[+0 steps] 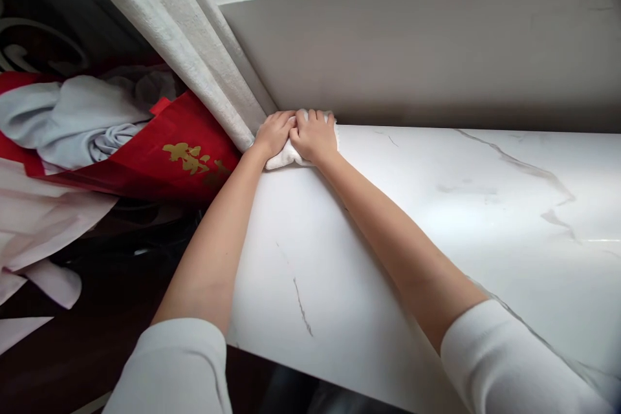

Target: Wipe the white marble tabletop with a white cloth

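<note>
A white cloth [287,156] lies bunched on the far left corner of a white marbled surface [388,220], against the grey wall panel. My left hand [275,134] presses on the left part of the cloth, beside the pale curtain. Close against it, my right hand [315,136] rests on the right part of the cloth, its fingers bent over the fabric. Both arms are stretched forward over the surface.
A pale curtain [194,32] hangs at the left end of the surface. Left of it stands a red bag [160,168] with gold markings, holding light grey fabric [72,113]. A grey wall panel [427,52] rises behind the surface, below a window frame.
</note>
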Available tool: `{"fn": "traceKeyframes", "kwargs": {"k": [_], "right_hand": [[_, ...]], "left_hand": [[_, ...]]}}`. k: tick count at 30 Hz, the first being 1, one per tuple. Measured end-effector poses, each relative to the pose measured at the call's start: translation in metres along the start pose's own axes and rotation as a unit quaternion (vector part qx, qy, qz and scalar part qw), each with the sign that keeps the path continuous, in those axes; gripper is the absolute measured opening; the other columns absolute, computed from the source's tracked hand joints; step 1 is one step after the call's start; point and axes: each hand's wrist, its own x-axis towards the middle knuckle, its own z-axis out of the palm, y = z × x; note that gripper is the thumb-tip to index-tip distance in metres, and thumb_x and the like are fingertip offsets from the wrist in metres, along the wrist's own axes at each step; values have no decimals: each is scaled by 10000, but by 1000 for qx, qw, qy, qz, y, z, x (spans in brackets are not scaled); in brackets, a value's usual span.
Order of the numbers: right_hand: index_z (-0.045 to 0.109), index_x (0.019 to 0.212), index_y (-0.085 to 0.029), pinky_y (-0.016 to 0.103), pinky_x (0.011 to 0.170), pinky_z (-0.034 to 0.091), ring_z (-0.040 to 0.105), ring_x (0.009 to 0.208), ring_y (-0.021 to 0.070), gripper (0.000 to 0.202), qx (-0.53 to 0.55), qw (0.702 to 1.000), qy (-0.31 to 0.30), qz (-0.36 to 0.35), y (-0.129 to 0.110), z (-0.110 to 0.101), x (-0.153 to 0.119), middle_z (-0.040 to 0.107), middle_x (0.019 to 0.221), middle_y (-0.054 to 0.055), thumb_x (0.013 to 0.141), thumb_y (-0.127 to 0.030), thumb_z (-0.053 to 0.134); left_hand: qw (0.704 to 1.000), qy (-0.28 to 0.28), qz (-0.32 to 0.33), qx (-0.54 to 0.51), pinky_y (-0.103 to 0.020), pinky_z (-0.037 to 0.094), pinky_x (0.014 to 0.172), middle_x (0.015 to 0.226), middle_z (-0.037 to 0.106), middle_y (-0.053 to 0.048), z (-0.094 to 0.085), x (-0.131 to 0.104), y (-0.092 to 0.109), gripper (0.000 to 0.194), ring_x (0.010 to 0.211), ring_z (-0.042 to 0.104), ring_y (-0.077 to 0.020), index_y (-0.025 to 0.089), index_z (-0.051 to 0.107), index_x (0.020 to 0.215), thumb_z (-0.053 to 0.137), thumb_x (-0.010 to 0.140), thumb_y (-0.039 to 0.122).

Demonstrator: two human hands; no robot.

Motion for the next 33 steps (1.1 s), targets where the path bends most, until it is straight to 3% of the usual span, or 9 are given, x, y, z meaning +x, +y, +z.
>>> {"fn": "traceKeyframes", "kwargs": {"k": [5, 9, 15, 20, 27, 30, 33], "right_hand": [[504, 1263, -69, 595, 1061, 172, 398, 1243, 346, 435, 4, 1000, 15, -18, -8, 0, -16, 521, 1306, 207, 905, -251, 337], [433, 1350, -29, 591, 1082, 143, 320, 1329, 360, 504, 0, 1000, -5, -26, -24, -6, -42, 420, 1417, 239, 908, -258, 352], [415, 1381, -19, 579, 1097, 144, 300, 1352, 366, 536, 1, 998, -30, -48, -59, -23, -99, 393, 1439, 257, 927, -300, 365], [405, 1391, 1, 602, 1095, 156, 311, 1348, 392, 566, 11, 995, -35, -89, -86, -37, -157, 383, 1437, 284, 932, -328, 366], [414, 1388, 15, 628, 1094, 177, 325, 1343, 409, 600, 57, 981, -42, -181, -104, -60, -231, 386, 1428, 306, 911, -350, 415], [418, 1384, 11, 631, 1089, 189, 330, 1337, 418, 606, 61, 975, -41, -208, -107, -67, -250, 392, 1425, 302, 906, -360, 416], [412, 1390, -5, 626, 1086, 199, 333, 1333, 416, 614, 59, 973, -42, -221, -108, -68, -256, 404, 1427, 281, 897, -372, 416]], "left_hand": [[1000, 16, 18, -8, -361, 294, 1097, 1350, 546, -69, -2, -16, -2, 436, 1261, 452, -208, 179, 536, 1280, 290, 946, 313], [1000, 17, 13, -21, -353, 289, 1108, 1357, 542, -69, -12, -47, 3, 428, 1270, 449, -201, 176, 542, 1272, 330, 927, 316], [998, 5, -51, -27, -373, 274, 1125, 1391, 513, -29, -37, -122, 21, 424, 1309, 413, -202, 230, 534, 1284, 344, 921, 344], [998, -10, -68, -6, -375, 254, 1140, 1420, 481, -38, -57, -193, 39, 466, 1331, 388, -202, 229, 507, 1315, 308, 919, 372], [996, 1, -85, 36, -422, 276, 1139, 1432, 461, -42, -70, -288, 70, 495, 1343, 374, -221, 276, 440, 1375, 235, 934, 370], [995, 18, -83, 55, -426, 279, 1141, 1438, 453, -56, -71, -316, 80, 510, 1349, 368, -226, 265, 409, 1402, 203, 946, 361], [993, 23, -83, 79, -410, 280, 1143, 1437, 453, -58, -70, -325, 84, 515, 1352, 366, -221, 265, 387, 1417, 186, 953, 358]]}}
